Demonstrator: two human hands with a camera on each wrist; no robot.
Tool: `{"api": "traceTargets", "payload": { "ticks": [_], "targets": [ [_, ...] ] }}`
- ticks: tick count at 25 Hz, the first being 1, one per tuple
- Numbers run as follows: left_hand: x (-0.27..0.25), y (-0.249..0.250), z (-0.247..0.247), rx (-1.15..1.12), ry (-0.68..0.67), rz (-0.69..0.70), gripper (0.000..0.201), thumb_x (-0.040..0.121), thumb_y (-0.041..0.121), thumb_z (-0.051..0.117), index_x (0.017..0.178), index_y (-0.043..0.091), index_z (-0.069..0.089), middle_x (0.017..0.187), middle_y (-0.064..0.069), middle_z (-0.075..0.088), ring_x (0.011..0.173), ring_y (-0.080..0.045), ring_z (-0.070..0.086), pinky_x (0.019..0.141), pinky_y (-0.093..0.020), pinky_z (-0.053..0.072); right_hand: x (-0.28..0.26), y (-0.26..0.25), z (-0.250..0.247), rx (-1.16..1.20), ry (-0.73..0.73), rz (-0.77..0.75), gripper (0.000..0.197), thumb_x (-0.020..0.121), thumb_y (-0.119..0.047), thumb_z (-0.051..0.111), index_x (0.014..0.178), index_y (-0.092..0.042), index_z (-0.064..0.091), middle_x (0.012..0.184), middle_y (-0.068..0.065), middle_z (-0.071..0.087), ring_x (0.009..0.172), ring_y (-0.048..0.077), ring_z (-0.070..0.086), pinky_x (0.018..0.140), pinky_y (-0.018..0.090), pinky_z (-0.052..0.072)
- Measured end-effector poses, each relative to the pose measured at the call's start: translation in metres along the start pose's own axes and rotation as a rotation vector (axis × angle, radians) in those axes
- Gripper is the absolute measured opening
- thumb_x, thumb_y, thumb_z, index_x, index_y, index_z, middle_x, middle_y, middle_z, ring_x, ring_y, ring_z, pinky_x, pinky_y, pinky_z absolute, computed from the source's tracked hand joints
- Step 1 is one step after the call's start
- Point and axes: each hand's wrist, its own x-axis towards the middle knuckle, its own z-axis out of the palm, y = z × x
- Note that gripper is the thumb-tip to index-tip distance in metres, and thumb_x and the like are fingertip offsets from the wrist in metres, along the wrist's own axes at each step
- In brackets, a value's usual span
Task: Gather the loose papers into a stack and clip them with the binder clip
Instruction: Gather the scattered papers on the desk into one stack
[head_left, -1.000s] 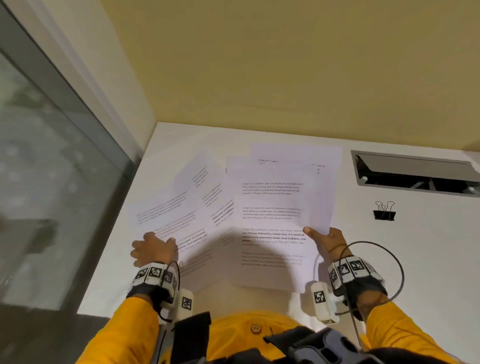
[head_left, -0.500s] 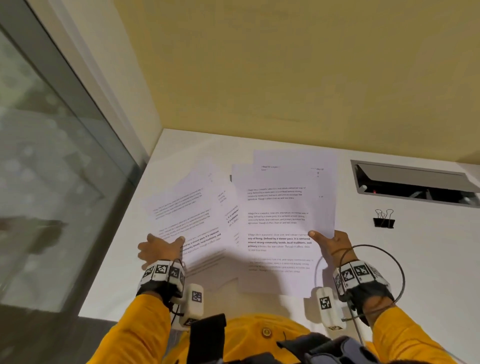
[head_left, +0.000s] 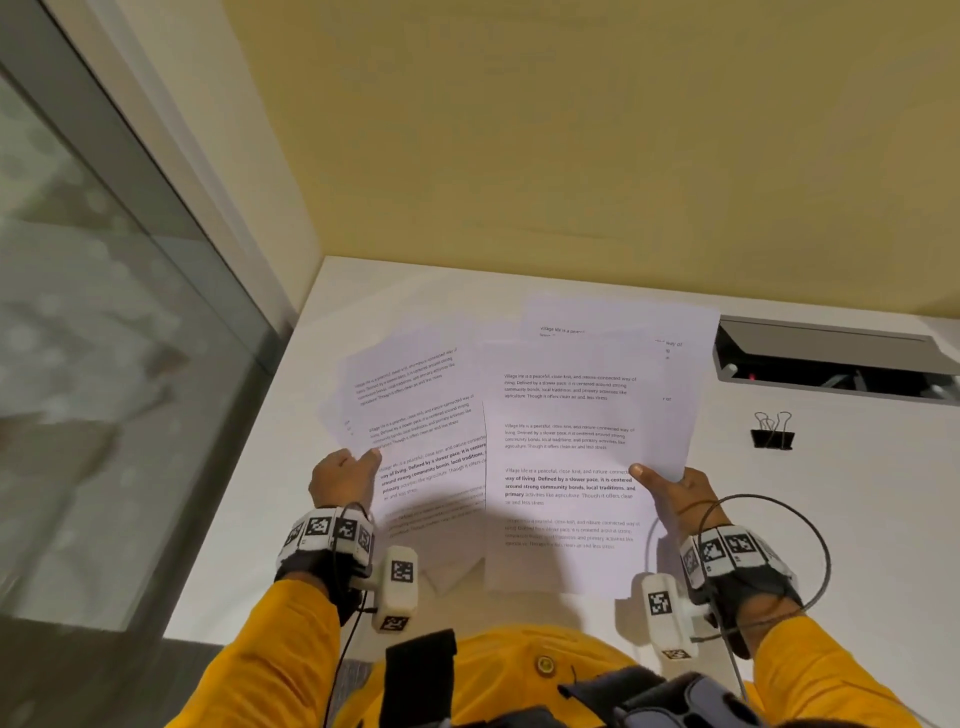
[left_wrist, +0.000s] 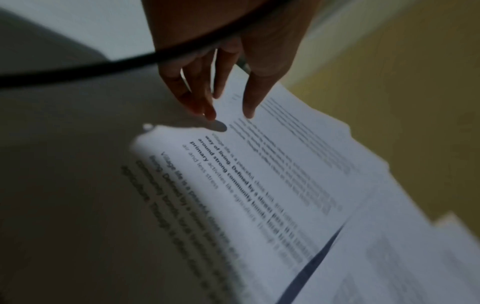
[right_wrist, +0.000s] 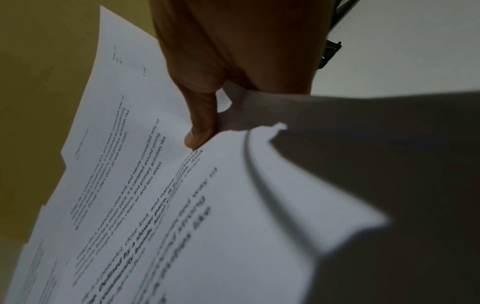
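Several printed white sheets lie in two overlapping groups on the white table (head_left: 831, 519). My left hand (head_left: 358, 462) pinches the slanted left group (head_left: 415, 415) at its left edge, with the thumb (left_wrist: 249, 102) on top of the paper. My right hand (head_left: 654, 478) pinches the squarer right group (head_left: 566, 415) at its right edge; its thumb (right_wrist: 200, 127) presses on top and its fingers are hidden under the sheets. The black binder clip (head_left: 772, 435) stands alone on the table, right of the papers and beyond my right hand. It shows in the right wrist view too, the binder clip (right_wrist: 331, 52) past the hand.
A grey cable recess (head_left: 831, 358) is sunk into the table at the back right, just behind the clip. A yellow wall (head_left: 571, 156) rises behind the table and a glass partition (head_left: 104, 364) runs along its left side. The near ends of the papers overhang the table's front edge.
My left hand has drawn the fanned left sheets rightward, closer to the right group. The spread is narrower. My right hand keeps its hold on the right group. The clip has not moved.
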Motion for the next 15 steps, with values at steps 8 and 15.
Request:
{"api": "traceTargets", "payload": {
  "ticks": [8,15],
  "targets": [
    [0.0,-0.004,-0.007,-0.13,0.067,-0.053,0.069,0.077,0.03,0.071,0.135,0.005,0.044,0.139,-0.017,0.051,0.128,-0.037,0.047,0.111,-0.045,0.034,0.009,-0.009,0.002,0.054,-0.022,0.087,0.067,0.035,-0.043,0.089,0.088,-0.009,0.066,0.083,0.009,0.072,0.085,0.029,0.063,0.089,0.04,0.046],
    [0.008,0.007,-0.005,-0.083,-0.075,0.14,0.036,0.09,0.023,0.055,0.117,0.0,0.058,0.125,-0.027,0.06,0.11,-0.038,0.058,0.101,-0.042,0.041,0.002,-0.02,0.013,-0.037,-0.011,0.068,0.04,0.078,-0.009,0.069,0.111,0.011,0.06,0.089,0.014,0.067,0.082,0.024,0.062,0.074,0.029,0.049]
  ]
}}
